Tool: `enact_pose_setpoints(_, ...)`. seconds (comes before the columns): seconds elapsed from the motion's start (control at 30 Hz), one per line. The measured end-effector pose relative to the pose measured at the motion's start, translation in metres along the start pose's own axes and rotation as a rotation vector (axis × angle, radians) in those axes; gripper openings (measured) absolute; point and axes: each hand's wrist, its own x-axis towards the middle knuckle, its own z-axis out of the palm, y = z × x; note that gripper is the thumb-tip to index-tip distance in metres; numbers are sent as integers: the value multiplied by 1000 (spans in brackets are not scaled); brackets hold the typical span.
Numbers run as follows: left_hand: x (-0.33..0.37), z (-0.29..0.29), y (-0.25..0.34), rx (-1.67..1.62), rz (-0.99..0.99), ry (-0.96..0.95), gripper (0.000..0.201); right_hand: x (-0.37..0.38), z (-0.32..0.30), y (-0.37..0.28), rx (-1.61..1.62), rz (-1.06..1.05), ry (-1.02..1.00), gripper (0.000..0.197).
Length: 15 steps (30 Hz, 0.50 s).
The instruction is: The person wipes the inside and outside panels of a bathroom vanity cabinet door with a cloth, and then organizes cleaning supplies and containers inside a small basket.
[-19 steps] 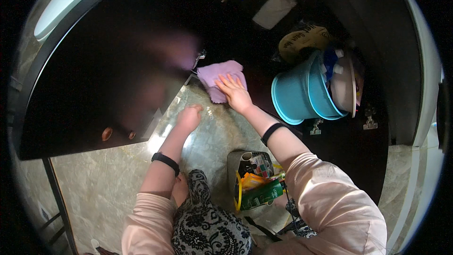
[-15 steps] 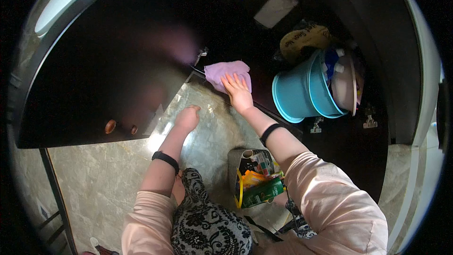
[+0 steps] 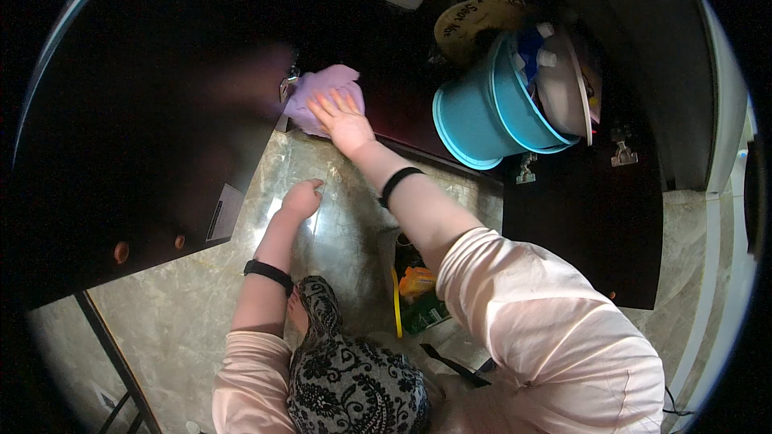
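My right hand [image 3: 344,122] lies flat on a lilac cloth [image 3: 323,88], fingers spread. The bunched cloth rests at the front edge of a dark cabinet's floor, beside a metal hinge [image 3: 289,84] of the left door. My left hand [image 3: 301,198] is low over the glossy tiled floor [image 3: 338,229]. Its fingers look curled, with one fingertip poking out, and nothing shows in them.
Right of the cloth, a tilted blue bucket [image 3: 470,120] lies in the cabinet with a pale basin [image 3: 563,88] and bottles. Behind is a yellowish package [image 3: 474,24]. Dark doors [image 3: 161,153] stand open on both sides. A caddy of packets [image 3: 416,281] sits under my right arm.
My right hand has slid the cloth left, closer to the left door's hinge. My view has shifted, so the bucket and doors appear displaced. My left hand stays low over the floor.
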Motion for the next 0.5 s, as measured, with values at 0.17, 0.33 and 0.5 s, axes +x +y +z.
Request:
enact_pose_setpoints(0.17, -10, -6, -8, 37, -32, 32, 36, -60, -17, 45, -90, -38, -1, 55)
enact_pose_setpoints(0.33, -37, -12, 4, 24, -5, -13, 37, -114, -40, 80, -29, 169, -131, 56)
enact_pose_setpoints(0.5, -69, -36, 28, 27, 25, -16, 38, -156, -60, 120, -9, 317, -83, 51)
